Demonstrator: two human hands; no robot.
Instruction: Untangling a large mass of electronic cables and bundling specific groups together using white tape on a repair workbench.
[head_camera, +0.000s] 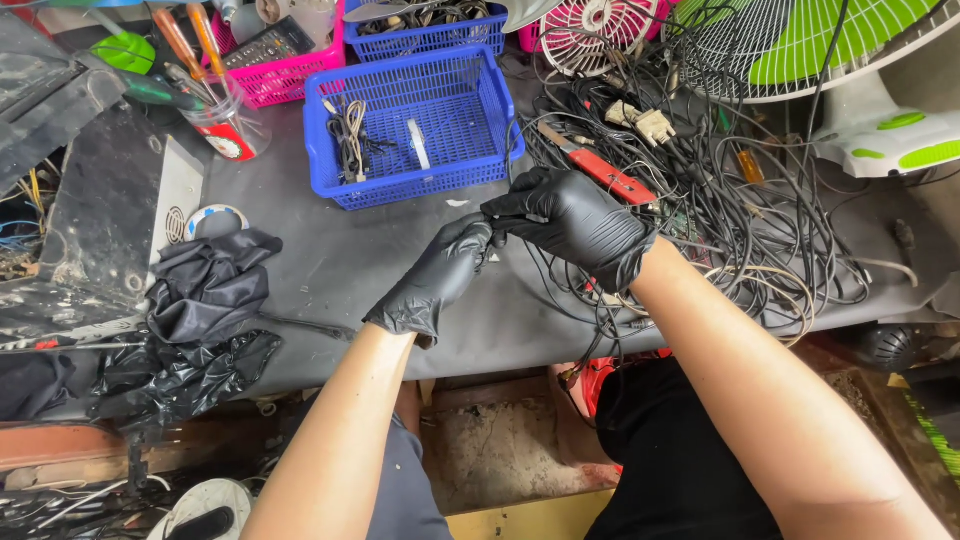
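Observation:
Both my hands wear black gloves and meet over the grey workbench (330, 260). My left hand (432, 277) pinches the end of a thin black cable (560, 290) near the fingertips of my right hand (570, 222), which closes on the same cable. That cable trails down and right into a tangled heap of black wires (740, 215). A red-handled cutter (600, 170) lies just behind my right hand.
A blue basket (480, 130) with a coiled cord stands behind my hands, with a pink basket (275, 80) and a cup of tools (225, 120) to its left. Crumpled black plastic (205, 300) lies at the left. A fan (800, 40) stands at the back right.

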